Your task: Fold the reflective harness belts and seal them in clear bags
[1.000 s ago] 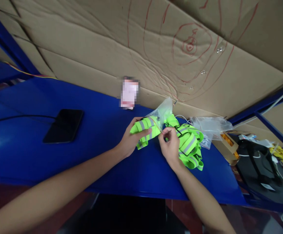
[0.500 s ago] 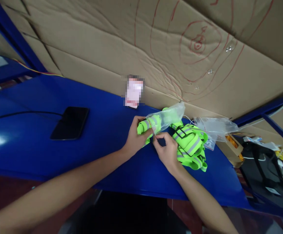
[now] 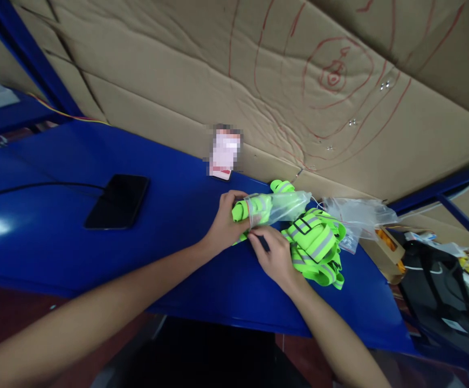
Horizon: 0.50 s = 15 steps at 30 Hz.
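Grips rolled green strap [image 3: 240, 211], part-sheathed in clear bag [image 3: 293, 205], with nearer left hand [image 3: 223, 223];
apparently pinches bag's rim with right hand [image 3: 275, 254], fingertips closed; extends both lengthwise rightward from left fingers.

Finish noted: glossy table [image 3: 173, 191], matt cardboard panel [image 3: 157, 91], fabric strapping, thin plastic film.
Table smooth and blue, bright glare at left; panel brown, wrinkled and creased. Rolled strap [image 3: 240, 211] and strap pile [image 3: 319, 242] look like green cloth webbing with smooth grey bands; the black buckle [image 3: 305, 224] appears plastic. Clear bag [image 3: 286, 207] is shiny, crinkled film. Flat device [image 3: 118, 202] black, smooth, faintly glossy.
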{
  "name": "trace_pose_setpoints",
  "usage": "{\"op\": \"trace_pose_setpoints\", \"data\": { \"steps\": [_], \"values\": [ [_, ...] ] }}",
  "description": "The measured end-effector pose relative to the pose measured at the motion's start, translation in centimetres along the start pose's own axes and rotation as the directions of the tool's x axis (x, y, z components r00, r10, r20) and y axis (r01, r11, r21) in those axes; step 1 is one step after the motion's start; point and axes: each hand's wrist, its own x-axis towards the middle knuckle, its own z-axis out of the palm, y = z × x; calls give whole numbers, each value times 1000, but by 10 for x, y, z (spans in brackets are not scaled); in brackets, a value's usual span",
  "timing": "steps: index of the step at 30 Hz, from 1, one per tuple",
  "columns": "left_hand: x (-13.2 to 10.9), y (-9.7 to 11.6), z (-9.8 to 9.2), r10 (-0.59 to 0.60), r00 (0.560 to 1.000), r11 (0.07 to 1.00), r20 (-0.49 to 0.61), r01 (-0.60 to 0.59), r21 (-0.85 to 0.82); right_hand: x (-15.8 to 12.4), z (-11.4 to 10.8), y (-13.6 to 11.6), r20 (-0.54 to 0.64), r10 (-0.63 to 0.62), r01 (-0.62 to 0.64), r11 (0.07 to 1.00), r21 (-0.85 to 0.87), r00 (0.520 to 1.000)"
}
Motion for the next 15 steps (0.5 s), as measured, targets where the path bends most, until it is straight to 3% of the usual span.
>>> {"op": "trace_pose_setpoints", "data": {
  "steps": [2, 4, 6, 9, 11, 15],
  "values": [
    [2, 5, 0, -151, 988, 979, 16, 152, -133, 3, -1, 3, -17, 103, -101, 992, 77, 995],
    [4, 10, 0, -303, 951, 893, 66, 307, -328, 7, -1, 9, -30, 217, -208, 962, 179, 976],
    [4, 13, 1, -387, 916, 803, 102, 390, -450, 10, 0, 14, -31, 277, -260, 928, 266, 960],
    [0, 15, 3, -386, 911, 795, 142, 407, -449, 13, 2, 15, -33, 310, -257, 838, 481, 950],
    [-4, 16, 5, -384, 901, 785, 202, 434, -443, 12, 2, 10, -32, 373, -266, 719, 642, 927],
    [-10, 18, 7, -412, 844, 696, 344, 535, -480, 11, 4, -1, -16, 586, -346, 500, 794, 810]
  ]
}}
